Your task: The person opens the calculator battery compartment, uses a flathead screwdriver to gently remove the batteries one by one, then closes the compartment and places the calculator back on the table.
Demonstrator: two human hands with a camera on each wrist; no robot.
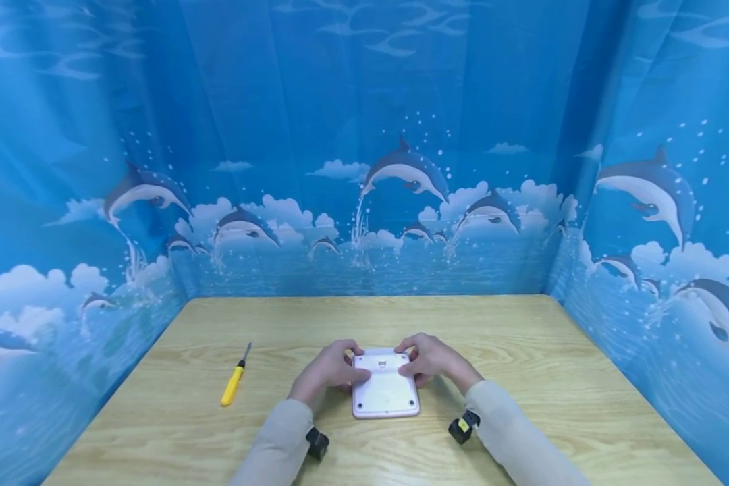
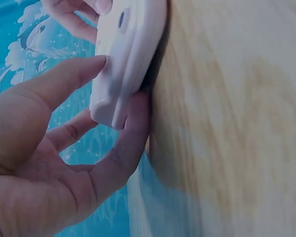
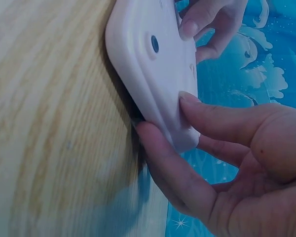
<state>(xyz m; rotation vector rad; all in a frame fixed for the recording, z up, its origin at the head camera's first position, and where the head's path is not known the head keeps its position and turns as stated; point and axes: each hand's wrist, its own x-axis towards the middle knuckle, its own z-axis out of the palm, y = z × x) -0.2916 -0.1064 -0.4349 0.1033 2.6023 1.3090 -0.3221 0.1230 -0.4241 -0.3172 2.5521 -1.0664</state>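
A pale pink calculator [image 1: 386, 395] lies with its back facing up on the table, dark round feet at its corners. My left hand [image 1: 331, 368] grips its left edge, thumb on the back and fingers curled under the rim. On the opposite edge my right hand [image 1: 434, 361] holds it in the same way. The left wrist view shows the calculator [image 2: 121, 64] between the left thumb and fingers. In the right wrist view the rim of the calculator [image 3: 148, 79] stands slightly off the wood. Its key side is hidden.
A screwdriver [image 1: 233, 385] with a yellow handle lies on the wooden table [image 1: 492, 324], left of the hands, its tip pointing away. Blue curtains [image 1: 364, 88] printed with dolphins hang along the table's back and both sides.
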